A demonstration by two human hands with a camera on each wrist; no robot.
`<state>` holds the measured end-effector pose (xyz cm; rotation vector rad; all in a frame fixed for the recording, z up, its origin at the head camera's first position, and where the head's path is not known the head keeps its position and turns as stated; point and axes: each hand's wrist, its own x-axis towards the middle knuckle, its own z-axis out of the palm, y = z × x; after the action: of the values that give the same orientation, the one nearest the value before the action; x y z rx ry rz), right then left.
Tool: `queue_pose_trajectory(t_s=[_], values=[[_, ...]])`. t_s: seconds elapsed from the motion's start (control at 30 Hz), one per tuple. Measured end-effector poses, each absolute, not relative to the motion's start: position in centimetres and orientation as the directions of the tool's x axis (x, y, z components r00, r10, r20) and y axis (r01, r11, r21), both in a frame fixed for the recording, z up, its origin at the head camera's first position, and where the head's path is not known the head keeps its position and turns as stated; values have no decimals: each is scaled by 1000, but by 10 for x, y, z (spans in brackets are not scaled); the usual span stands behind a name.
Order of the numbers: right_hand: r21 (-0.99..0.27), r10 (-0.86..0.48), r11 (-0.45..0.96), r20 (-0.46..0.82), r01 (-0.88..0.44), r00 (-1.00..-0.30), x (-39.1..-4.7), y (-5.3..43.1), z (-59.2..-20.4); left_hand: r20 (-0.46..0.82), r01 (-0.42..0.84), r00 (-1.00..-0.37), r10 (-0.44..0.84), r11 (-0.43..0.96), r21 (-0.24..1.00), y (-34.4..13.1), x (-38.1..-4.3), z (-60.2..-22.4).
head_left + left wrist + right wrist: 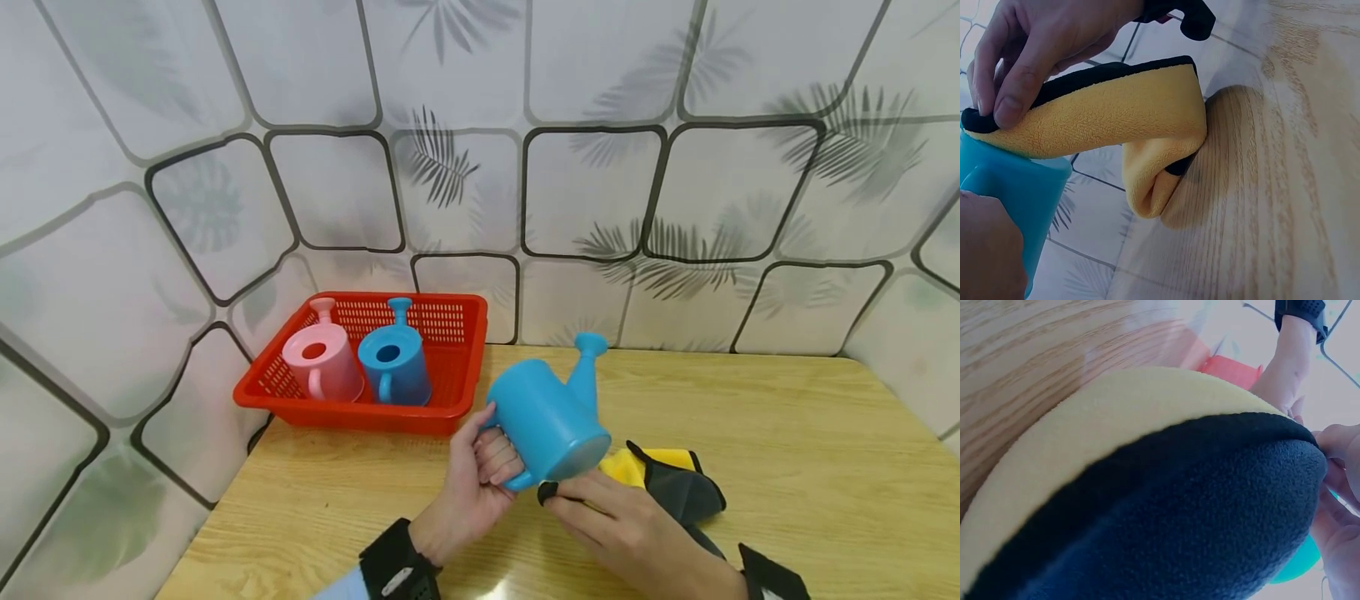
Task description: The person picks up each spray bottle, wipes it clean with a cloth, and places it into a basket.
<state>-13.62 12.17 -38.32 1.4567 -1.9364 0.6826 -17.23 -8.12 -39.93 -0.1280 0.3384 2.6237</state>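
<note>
My left hand (480,483) grips the handle of a blue watering can (536,417), held tilted above the table with its spout up and to the right. In my right hand (630,525) the fingers pinch the edge of a yellow and dark grey cloth (678,483) with black trim. The left wrist view shows the pinched corner of the cloth (1122,112) against the can's base (1022,181). From there it hangs down to the wooden tabletop. Up close in the right wrist view, the cloth (1197,512) hides much of the can.
At the back left stands a red plastic basket (367,421). Inside it are a pink watering can (333,375) and another blue watering can (401,367). Behind the wooden table (810,467) rises a wall (592,192) with a leaf and stone pattern.
</note>
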Motion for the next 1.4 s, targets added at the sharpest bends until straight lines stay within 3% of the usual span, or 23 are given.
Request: queue_pose_trajectory(t_s=[0.37, 0.6, 0.73, 1.03, 1.4], values=[[-18, -629, 338, 739, -941, -241, -136, 125, -382, -166, -500, -865, 474, -843, 197, -81, -173, -398], [32, -568, 377, 797, -926, -204, -144, 131, -379, -175, -502, -863, 474, -844, 190, -83, -172, -398], [20, -522, 415, 824, -910, -220, -149, 137, -377, -191, -502, -861, 472, -848, 171, -84, -172, -399], [31, -473, 486, 850, -874, -233, -157, 152, -372, -102, -463, -886, 451, -857, 228, -85, -170, -400], [16, -448, 505, 859, -863, -247, -162, 162, -373, -126, -465, -885, 447, -856, 226, -86, -169, -400]])
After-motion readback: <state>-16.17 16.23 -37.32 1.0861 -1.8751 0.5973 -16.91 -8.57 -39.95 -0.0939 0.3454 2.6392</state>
